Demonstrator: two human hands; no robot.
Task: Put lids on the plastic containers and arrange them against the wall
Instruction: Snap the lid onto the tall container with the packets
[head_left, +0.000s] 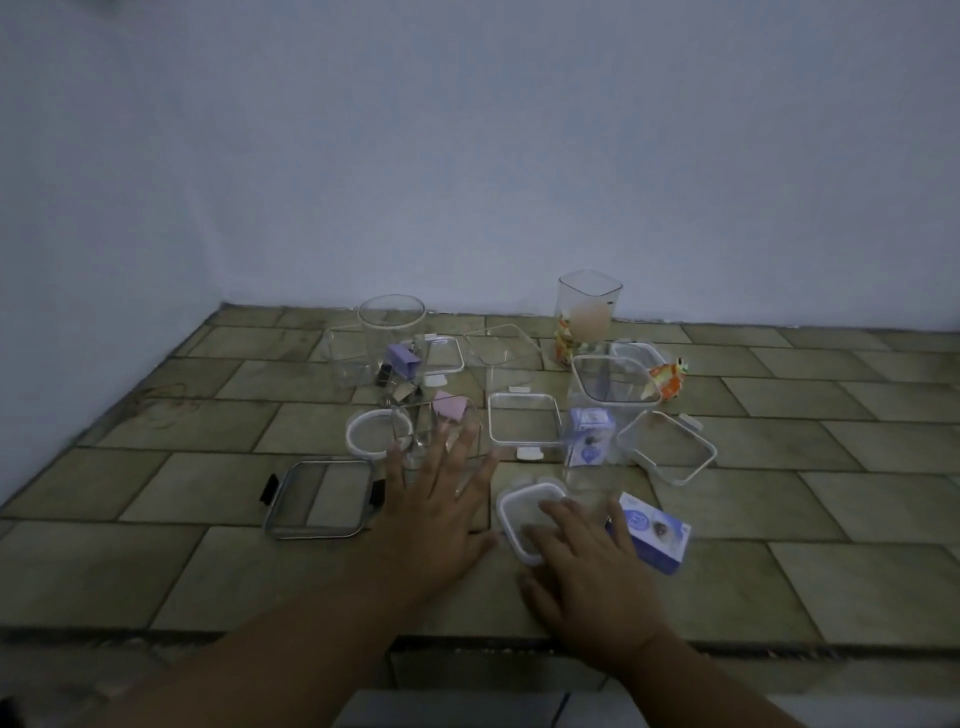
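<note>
Several clear plastic containers and loose lids lie scattered on a tiled surface. My left hand (441, 499) reaches forward with fingers spread straight, its tips at a small clear container (434, 428) holding a pink item. My right hand (587, 561) lies flat with its fingers on a small white-rimmed square lid (511, 506). A black-clipped square lid (319, 499) sits left of my left hand. A round white lid (371, 431), a square lid (524, 421) and another square lid (670, 447) lie further out.
A tall clear container (587, 317) with wrapped sweets stands by the wall (467, 156). A round clear container (392, 332) and other open ones stand behind. A purple box (657, 535) lies beside my right hand. The surface's front edge (260, 634) runs below my wrists.
</note>
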